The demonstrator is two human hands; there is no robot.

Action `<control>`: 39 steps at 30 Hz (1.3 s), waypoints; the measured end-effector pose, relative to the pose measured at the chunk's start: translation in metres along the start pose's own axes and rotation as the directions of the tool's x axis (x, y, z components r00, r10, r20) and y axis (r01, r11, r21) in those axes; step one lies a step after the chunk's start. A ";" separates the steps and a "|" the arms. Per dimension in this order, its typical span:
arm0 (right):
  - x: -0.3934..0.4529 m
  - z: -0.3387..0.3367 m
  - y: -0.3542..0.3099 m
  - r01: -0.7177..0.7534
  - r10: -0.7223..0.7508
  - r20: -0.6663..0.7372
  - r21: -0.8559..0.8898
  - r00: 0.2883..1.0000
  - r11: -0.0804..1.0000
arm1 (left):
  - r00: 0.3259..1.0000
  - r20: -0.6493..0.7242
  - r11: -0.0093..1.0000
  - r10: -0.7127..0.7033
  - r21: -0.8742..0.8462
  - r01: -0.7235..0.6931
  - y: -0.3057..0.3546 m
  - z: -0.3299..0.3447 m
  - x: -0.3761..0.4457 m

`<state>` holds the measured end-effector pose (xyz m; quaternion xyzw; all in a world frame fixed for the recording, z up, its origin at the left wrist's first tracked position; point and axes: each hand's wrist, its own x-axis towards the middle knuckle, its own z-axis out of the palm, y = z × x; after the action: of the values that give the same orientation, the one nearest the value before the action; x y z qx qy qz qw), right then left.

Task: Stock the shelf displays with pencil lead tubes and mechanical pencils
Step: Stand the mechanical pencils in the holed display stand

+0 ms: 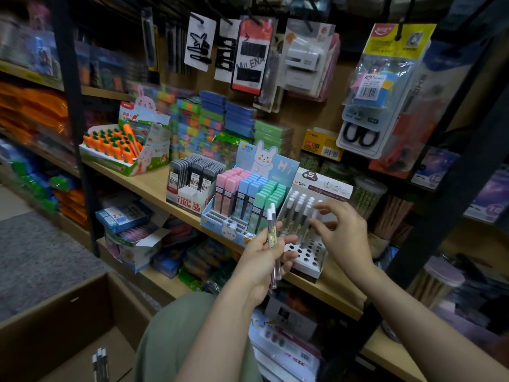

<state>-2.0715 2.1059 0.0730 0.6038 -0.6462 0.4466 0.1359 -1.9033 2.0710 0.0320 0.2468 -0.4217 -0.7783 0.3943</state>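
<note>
Ideally, the right hand (pixel 340 230), fingers loosely apart, steadies a standing tube in the white holed display box (pixel 308 256). The left hand (pixel 263 256), clamped on spare lead tubes (pixel 272 230), should feed each upright into a free hole.

Clear glossy plastic lead tubes (pixel 272 238); matt wooden shelf (pixel 154 186)

left hand (pixel 264 257) grip closed, right hand (pixel 341 232) fingers spread

White-capped clear lead tubes (pixel 272 230) with yellow labels; white display box (pixel 308 260) dotted with dark holes; pink, blue and mint cases (pixel 249 190); orange carrot erasers (pixel 113 143) with green tops.
</note>
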 end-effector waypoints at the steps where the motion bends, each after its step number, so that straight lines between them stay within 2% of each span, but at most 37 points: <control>1: -0.002 0.000 -0.001 -0.002 0.002 0.000 -0.017 1.000 1.000 | 1.000 0.007 1.000 0.000 0.026 -0.001 -0.001 0.000 0.000; 4: -0.004 -0.003 -0.007 -0.020 0.017 -0.034 -0.076 0.999 0.997 | 0.999 0.037 0.998 -0.015 0.068 0.012 -0.002 0.000 -0.001; 6: -0.003 -0.007 -0.012 -0.031 0.030 -0.036 -0.027 0.999 0.999 | 0.997 0.071 0.994 -0.015 0.111 0.007 -0.002 0.002 -0.001; 11: 0.000 -0.011 -0.036 -0.140 0.100 0.184 0.220 0.978 0.966 | 0.992 0.118 0.988 -0.040 0.151 0.022 -0.005 0.007 -0.001; 16: -0.001 -0.011 -0.042 -0.222 0.152 0.234 0.308 0.960 0.925 | 0.987 0.148 0.993 -0.058 0.106 0.043 -0.006 0.010 -0.001; 19: 0.002 -0.019 -0.040 -0.197 0.126 0.220 0.341 0.967 0.919 | 0.992 0.112 0.990 -0.056 0.135 0.040 -0.008 0.009 -0.001; 22: 0.011 -0.035 -0.032 -0.161 0.118 0.133 0.383 0.984 0.910 | 1.000 0.023 0.964 -0.003 0.266 -0.004 -0.008 0.005 0.000; 25: 0.019 -0.051 -0.020 -0.116 0.106 0.048 0.320 0.993 0.940 | 1.000 -0.019 0.946 0.021 0.325 -0.014 -0.007 0.000 0.001; 29: 0.020 -0.052 -0.008 -0.017 0.017 0.001 0.122 1.000 0.992 | 0.998 -0.032 0.967 -0.059 0.247 0.066 -0.006 0.002 0.003; 33: 0.020 -0.038 0.004 -0.011 0.017 -0.040 0.134 0.999 0.991 | 0.999 -0.040 0.987 -0.031 0.155 0.037 -0.006 0.005 0.005; 36: 0.021 -0.024 0.010 -0.008 0.016 -0.060 0.134 0.998 0.991 | 0.999 -0.005 0.975 -0.037 0.219 0.037 -0.008 0.003 0.004; 39: 0.020 -0.012 0.014 -0.003 0.008 -0.057 0.095 0.998 0.995 | 0.999 -0.027 0.972 -0.024 0.232 0.030 -0.012 0.000 0.005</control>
<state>-2.0932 2.0998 0.0889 0.5948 -0.6217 0.4942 0.1241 -1.9111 2.0707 0.0220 0.3064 -0.5018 -0.7257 0.3573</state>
